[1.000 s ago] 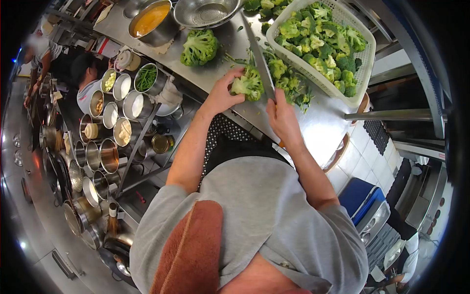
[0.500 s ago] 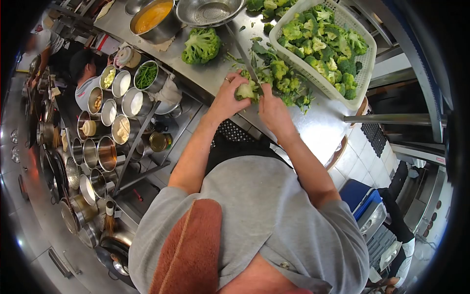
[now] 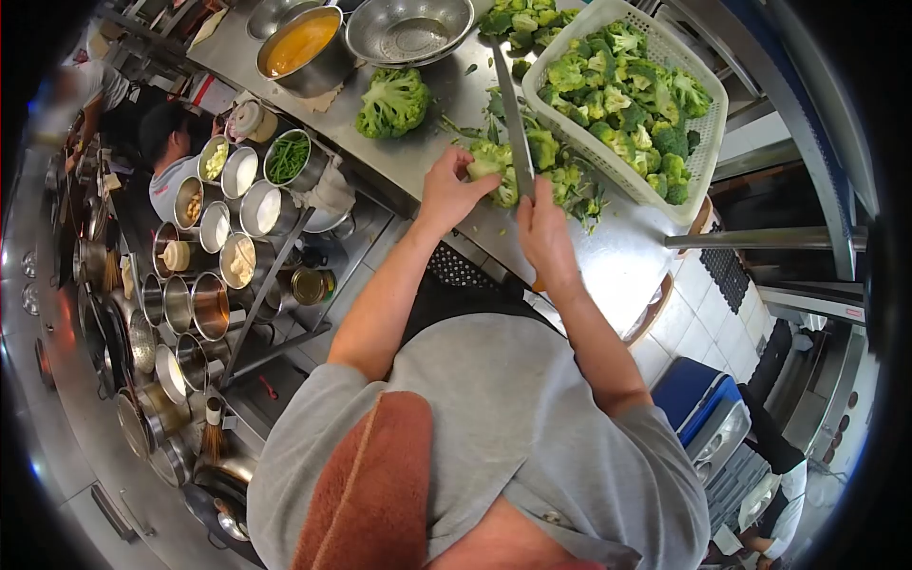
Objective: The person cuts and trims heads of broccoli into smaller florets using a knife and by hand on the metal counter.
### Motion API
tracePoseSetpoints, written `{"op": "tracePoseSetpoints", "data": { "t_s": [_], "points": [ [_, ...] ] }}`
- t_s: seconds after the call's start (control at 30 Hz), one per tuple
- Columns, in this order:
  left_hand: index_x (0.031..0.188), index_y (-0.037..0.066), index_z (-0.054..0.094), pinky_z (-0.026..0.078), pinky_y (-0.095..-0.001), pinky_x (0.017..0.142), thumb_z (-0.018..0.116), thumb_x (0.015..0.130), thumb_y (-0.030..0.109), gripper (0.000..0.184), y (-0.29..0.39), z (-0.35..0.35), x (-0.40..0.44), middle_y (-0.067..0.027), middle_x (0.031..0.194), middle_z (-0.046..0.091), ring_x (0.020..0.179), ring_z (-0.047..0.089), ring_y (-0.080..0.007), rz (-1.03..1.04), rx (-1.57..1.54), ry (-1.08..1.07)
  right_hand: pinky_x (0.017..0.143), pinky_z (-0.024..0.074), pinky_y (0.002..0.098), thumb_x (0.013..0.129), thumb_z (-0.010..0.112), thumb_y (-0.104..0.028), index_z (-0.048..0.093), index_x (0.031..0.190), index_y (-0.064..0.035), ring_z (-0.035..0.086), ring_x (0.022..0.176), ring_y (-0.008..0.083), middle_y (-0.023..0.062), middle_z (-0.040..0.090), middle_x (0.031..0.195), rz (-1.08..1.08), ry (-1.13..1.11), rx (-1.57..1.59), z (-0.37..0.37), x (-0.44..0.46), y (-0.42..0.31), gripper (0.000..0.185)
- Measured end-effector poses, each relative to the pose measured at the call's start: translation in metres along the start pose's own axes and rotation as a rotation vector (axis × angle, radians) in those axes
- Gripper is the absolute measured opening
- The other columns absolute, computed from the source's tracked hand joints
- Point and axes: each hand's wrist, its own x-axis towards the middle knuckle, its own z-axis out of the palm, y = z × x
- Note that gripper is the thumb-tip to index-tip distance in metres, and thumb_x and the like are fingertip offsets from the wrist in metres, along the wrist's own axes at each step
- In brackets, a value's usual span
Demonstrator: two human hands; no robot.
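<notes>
My left hand [image 3: 448,193] is closed around a broccoli head [image 3: 496,171] at the near edge of the steel counter [image 3: 627,252]. In my right hand [image 3: 545,228] is a long kitchen knife [image 3: 514,114], its blade pointing away from me and lying along the right side of that broccoli. Cut florets [image 3: 562,180] and leafy scraps lie just right of the blade. A whole broccoli head [image 3: 392,102] rests on the counter, beyond my left hand and apart from it.
A white plastic basket [image 3: 708,176] full of florets stands at the right. Behind are a steel strainer bowl [image 3: 408,43] and a pot of orange liquid [image 3: 302,47]. Left, a lower shelf holds several steel containers [image 3: 258,204]. Another person [image 3: 169,152] is at far left.
The knife has swung more upright, its tip moving right, away from the strainer bowl. My right hand has shifted slightly right and toward me. My left hand still holds the broccoli.
</notes>
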Motion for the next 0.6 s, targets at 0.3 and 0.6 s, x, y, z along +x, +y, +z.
{"op": "tracePoseSetpoints", "data": {
  "t_s": [0.3,0.6],
  "points": [
    [0.099,0.0,0.058,0.043,-0.0248,0.06,0.083,0.078,0.014,0.035,0.011,0.007,-0.001,-0.0038,0.082,0.065,0.071,0.055,-0.009,-0.105,0.005,0.069,0.06,0.043,0.0598,0.098,0.048,-0.004,0.041,0.116,-0.0007,0.059,0.07,0.054,0.0327,0.06,0.074,-0.008,-0.008,0.017,0.005,0.013,-0.011,0.02],
    [0.101,0.004,0.058,0.052,-0.0278,0.07,0.081,0.083,0.024,0.035,0.003,0.003,-0.003,-0.0044,0.092,0.065,0.08,0.062,-0.0129,-0.233,-0.573,0.164,0.06,0.0436,0.0615,0.096,0.048,-0.003,0.04,0.112,-0.0004,0.06,0.069,0.0534,0.0333,0.059,0.071,0.064,0.104,-0.038,-0.024,0.033,-0.006,0.018]
  ]
}}
